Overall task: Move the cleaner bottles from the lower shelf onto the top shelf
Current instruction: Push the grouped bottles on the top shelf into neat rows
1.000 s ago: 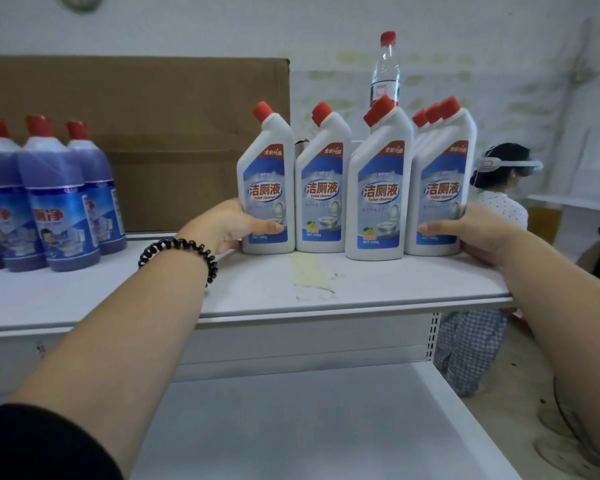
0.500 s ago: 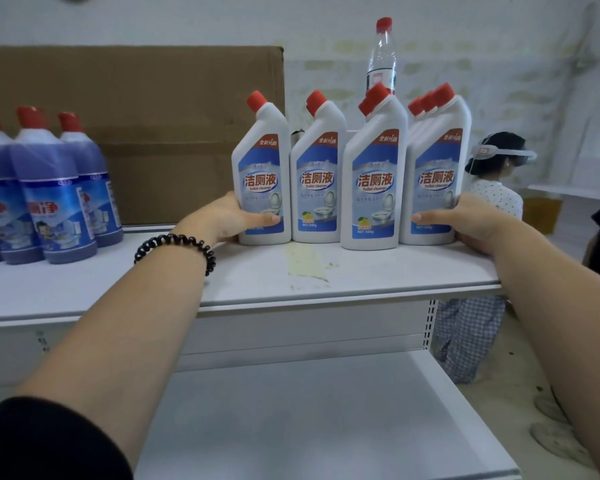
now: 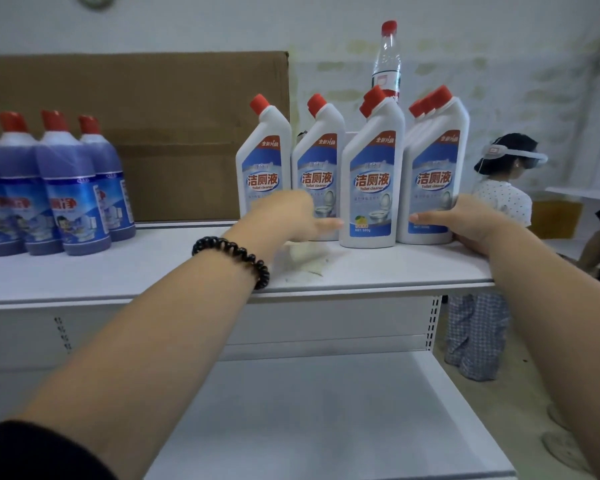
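Several white toilet-cleaner bottles with red caps stand in a row on the top shelf (image 3: 378, 268): the leftmost (image 3: 264, 157), a second (image 3: 321, 161), a third (image 3: 373, 174), and a tight cluster at the right end (image 3: 433, 168). My left hand (image 3: 291, 216), blurred, reaches across the front of the two left bottles, fingers stretched toward the third. My right hand (image 3: 471, 223) presses against the right side of the end bottle, thumb lying straight across its front. The lower shelf (image 3: 309, 410) holds no bottles where I can see it.
Purple cleaner bottles (image 3: 73, 188) stand at the top shelf's left end. A cardboard box (image 3: 170, 133) rises behind them. A clear water bottle (image 3: 387, 60) stands behind the white row. A person wearing a headset (image 3: 499, 195) crouches beyond the shelf's right end.
My left hand left the side of the leftmost bottle and slid right across the front of the row. My right hand stayed against the end bottle.
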`<state>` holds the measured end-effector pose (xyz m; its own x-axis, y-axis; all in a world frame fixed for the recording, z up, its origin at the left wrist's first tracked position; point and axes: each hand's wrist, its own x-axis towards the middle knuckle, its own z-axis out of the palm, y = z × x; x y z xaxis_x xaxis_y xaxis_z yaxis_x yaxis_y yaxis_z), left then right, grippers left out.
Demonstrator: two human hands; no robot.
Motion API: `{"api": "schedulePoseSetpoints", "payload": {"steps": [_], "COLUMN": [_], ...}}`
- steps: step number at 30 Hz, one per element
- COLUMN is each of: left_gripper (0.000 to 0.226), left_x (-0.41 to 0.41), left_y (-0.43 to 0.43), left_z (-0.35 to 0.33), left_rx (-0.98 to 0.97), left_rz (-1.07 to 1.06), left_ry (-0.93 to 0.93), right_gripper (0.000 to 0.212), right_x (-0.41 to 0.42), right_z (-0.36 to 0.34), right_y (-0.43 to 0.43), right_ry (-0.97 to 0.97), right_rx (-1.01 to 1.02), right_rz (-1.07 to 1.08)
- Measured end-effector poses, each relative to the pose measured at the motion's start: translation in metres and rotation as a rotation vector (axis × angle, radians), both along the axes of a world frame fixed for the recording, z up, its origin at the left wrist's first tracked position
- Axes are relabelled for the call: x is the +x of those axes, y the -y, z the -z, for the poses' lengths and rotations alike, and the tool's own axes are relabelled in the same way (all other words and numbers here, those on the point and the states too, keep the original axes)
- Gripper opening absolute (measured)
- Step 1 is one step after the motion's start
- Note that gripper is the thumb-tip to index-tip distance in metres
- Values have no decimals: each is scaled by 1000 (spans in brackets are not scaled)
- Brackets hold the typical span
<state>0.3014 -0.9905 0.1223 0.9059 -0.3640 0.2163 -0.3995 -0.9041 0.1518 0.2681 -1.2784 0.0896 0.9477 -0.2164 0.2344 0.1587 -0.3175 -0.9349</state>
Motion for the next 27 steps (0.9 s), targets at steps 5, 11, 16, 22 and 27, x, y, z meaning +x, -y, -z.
{"api": "schedulePoseSetpoints", "payload": {"steps": [5, 11, 16, 22, 27], "left_gripper": [53, 51, 50, 44, 43], "left_x": [2, 12, 12, 8, 5], "left_y": [41, 53, 57, 62, 63], "left_z": [-1, 10, 14, 16, 18], "left_rx": [-323, -530, -641, -619, -607], "left_rz": [128, 142, 159, 137, 135], "left_ry": [39, 92, 84, 93, 112], "right_gripper": [79, 102, 78, 94, 98], "right_x": [-3, -2, -7, -3, -1], "right_z": [-1, 2, -1, 2, 2], "right_y": [-1, 3, -3, 0, 6], "right_ry": [7, 20, 18, 25, 21], "right_rx": [-27, -69, -98, -59, -2], "right_rz": [-14, -1, 7, -2, -38]}}
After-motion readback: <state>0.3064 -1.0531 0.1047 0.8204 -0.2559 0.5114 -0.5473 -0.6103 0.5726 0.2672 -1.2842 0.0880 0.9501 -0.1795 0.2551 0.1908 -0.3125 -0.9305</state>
